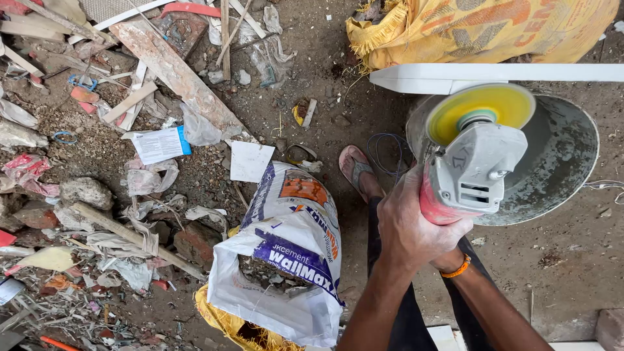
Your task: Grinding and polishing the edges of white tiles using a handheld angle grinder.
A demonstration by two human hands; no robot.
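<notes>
Grinder [471,166] gripped in both hands, left hand [409,227] over right hand [448,260]

I see my left hand [411,224] wrapped over my right hand [448,260] on the red-and-grey angle grinder [469,170], above the round grey metal pan [559,156]. Left lies the open white plastic sack [289,260]; far behind, the yellow woven sack [481,29].
</notes>
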